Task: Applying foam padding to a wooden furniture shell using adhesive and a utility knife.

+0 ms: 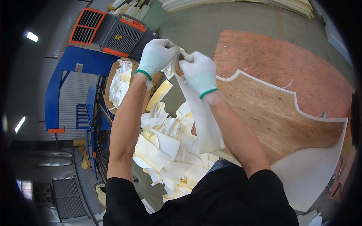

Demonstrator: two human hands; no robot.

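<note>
My left hand, in a white knit glove with a green cuff, is closed in a pinch beside the right; what its fingertips hold is hidden. Just right of it, my right hand, gloved alike, closes on white foam sheet at the narrow far end of a plywood panel. A small piece of foam shows between the two hands. From below the right hand a wide white foam flap hangs down toward me. The curved plywood panel reaches to the right under my right forearm, with white foam along its edge.
A reddish board lies beneath the panel. Foam offcuts heap up below my hands. A carton full of white scraps stands left, beside a blue metal frame and a grey-and-orange machine. More foam spreads at lower right.
</note>
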